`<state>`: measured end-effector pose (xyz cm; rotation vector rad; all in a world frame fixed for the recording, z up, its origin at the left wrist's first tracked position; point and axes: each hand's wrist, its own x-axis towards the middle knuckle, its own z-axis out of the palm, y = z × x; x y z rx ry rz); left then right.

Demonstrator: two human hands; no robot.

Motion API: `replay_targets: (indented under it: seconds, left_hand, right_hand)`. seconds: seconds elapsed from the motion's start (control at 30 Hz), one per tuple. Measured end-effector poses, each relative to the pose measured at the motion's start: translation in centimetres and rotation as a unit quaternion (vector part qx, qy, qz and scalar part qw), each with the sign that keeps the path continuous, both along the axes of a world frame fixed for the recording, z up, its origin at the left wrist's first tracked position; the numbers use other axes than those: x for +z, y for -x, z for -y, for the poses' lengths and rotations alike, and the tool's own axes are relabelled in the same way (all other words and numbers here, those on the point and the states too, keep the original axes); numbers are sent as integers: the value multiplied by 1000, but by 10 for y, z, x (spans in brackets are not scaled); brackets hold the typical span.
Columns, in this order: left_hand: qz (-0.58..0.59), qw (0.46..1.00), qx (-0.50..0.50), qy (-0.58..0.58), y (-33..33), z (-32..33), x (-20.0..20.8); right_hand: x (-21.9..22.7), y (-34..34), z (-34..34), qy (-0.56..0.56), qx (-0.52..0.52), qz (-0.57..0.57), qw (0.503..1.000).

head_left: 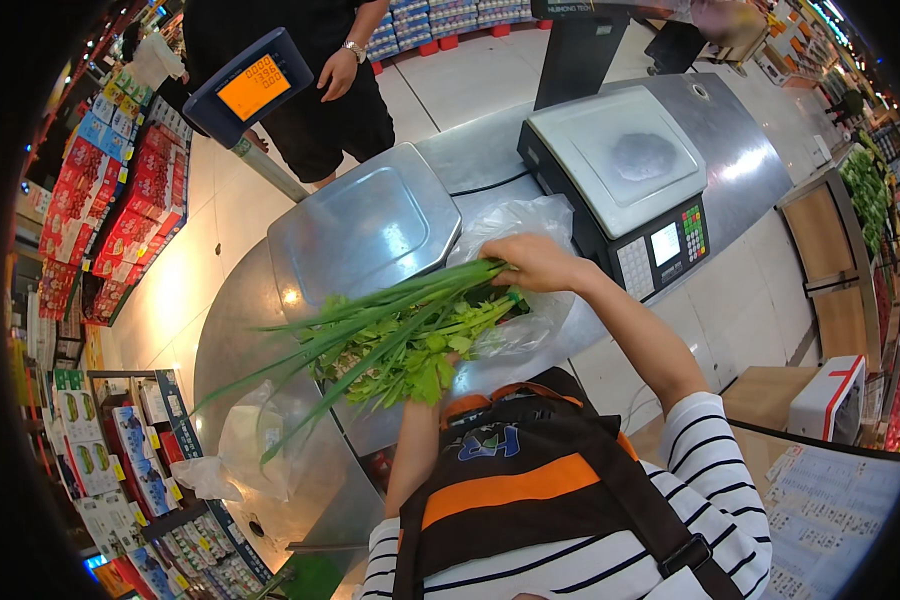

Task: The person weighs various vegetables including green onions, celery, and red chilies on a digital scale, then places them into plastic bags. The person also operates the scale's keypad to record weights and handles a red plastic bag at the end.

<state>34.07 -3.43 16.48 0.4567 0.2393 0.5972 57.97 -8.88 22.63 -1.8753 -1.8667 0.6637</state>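
My right hand (528, 262) is closed around the white-end side of a bunch of green onions (400, 296), whose long leaves fan out to the left. Under and beside them lies a leafy green bunch that looks like celery (425, 365). My left hand (426, 404) reaches in beneath those leaves, which hide its fingers. A clear plastic bag (530, 325) spreads crumpled around and below my right hand. The greens lie across the near edge of a flat metal scale plate (365, 225).
A scale with a keypad (615, 165) stands to the right, and an orange-lit display (253, 88) on a post at the back left. A bagged pale item (255, 440) sits on the steel counter (235, 335). Across the counter stands a person in black (280, 40).
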Motion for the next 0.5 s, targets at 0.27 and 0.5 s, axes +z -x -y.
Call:
replay_targets:
  seconds: [0.27, 0.5]
  left_hand:
    - [79, 992, -22, 96, -8, -9, 2]
    - [16, 1000, 14, -9, -4, -3, -23]
  right_hand:
    - [80, 11, -5, -115, -27, -154, 981]
    - [133, 15, 1, -25, 28, -225, 974]
